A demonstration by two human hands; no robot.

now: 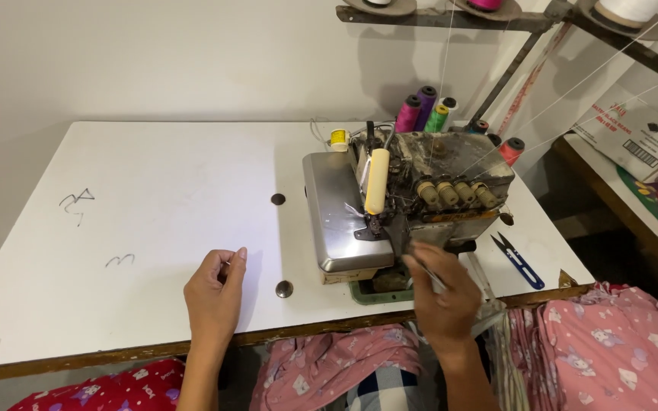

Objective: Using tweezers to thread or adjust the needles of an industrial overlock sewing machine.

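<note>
Pink printed fabric [321,373] bunched in my lap at the table's front edge, more pink fabric [618,342] off to my right. My right hand [445,298] is curled, pinching slim metal tweezers [425,272] whose tips point up toward the overlock machine [405,202]'s needle area. My left hand [216,293] rests on the white table [154,205], fingers pressed together against the thumb; can't tell if it holds anything. Blue thread snips [518,260] lie on the table just right of the machine. Behind the machine stand thread cones [423,110], magenta, purple and green, with threads running up to the rack above.
</note>
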